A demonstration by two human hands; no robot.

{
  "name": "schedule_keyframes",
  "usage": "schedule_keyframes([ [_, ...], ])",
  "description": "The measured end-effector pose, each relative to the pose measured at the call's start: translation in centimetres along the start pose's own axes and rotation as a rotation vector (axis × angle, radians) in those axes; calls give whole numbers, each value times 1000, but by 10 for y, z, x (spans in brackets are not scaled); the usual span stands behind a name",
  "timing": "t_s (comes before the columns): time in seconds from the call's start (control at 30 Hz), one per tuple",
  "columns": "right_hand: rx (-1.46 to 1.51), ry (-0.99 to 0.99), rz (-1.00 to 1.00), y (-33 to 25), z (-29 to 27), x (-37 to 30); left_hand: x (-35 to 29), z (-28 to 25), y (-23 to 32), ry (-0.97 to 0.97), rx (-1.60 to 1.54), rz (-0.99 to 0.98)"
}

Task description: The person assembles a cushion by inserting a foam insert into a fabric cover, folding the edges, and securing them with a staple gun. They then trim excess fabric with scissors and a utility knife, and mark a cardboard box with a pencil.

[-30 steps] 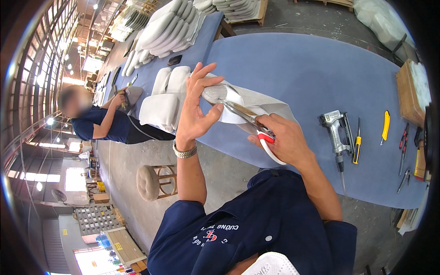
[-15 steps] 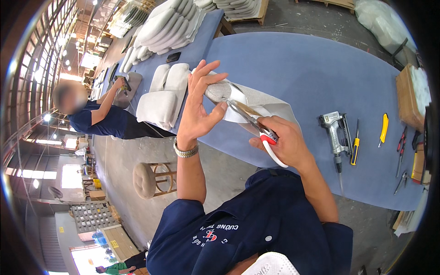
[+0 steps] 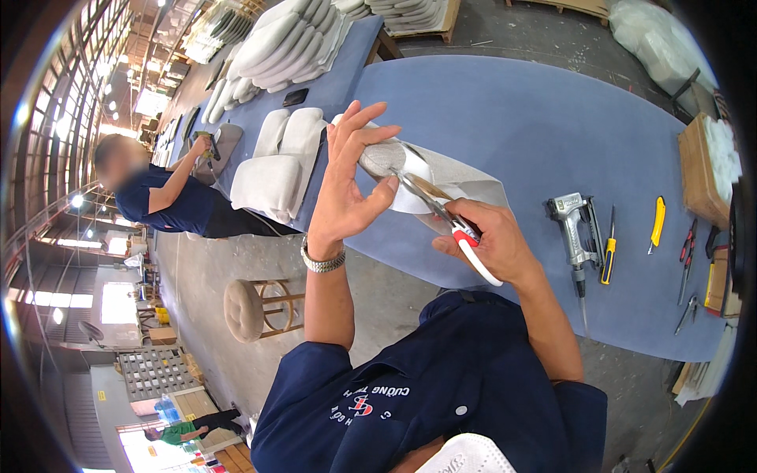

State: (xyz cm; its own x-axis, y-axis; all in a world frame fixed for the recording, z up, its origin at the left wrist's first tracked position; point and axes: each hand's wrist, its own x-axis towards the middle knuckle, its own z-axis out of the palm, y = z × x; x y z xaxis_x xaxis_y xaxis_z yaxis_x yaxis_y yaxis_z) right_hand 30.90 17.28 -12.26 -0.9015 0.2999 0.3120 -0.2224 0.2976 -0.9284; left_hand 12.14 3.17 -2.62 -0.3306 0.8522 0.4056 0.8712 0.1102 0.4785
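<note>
My left hand point(image 3: 348, 177) holds a grey fabric-covered padded piece point(image 3: 382, 158) up above the table. Its thumb presses on the near side of the piece, with the other fingers raised behind and partly spread. In my right hand point(image 3: 495, 240) is a pair of scissors point(image 3: 432, 201) with red-and-white handles. Their blades point left, the tips at the fabric close to my left thumb. Loose grey fabric with a white underside point(image 3: 414, 169) hangs out to the right, behind the blades. The far side of the padded piece is hidden.
On the blue table point(image 3: 505, 102) lie a staple gun point(image 3: 573, 232), a yellow screwdriver point(image 3: 608, 256), a yellow utility knife point(image 3: 658, 221) and pliers point(image 3: 688, 311). Grey cushions point(image 3: 268, 185) rest at left. A co-worker point(image 3: 169, 189) stands beyond them; a round stool point(image 3: 246, 310) is on the floor.
My left hand and the padded piece have shifted slightly right. The scissors stay at the fabric, with their lower handle moved a little. In the background, a person in green has moved.
</note>
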Motion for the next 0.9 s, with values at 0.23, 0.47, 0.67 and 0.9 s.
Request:
schedule_keyframes([
  [0.23,-121,44,8,-5,4,-1,1,-1,-1,5,7,-7],
  [0.47,-164,163,-17,-6,15,-6,0,0,2,14,4,-17],
  [0.67,-206,176,-36,-6,16,-4,1,-1,5,0,30,-28],
  [0.9,-193,219,-86,-4,16,0,3,1,5,4,17,-25],
])
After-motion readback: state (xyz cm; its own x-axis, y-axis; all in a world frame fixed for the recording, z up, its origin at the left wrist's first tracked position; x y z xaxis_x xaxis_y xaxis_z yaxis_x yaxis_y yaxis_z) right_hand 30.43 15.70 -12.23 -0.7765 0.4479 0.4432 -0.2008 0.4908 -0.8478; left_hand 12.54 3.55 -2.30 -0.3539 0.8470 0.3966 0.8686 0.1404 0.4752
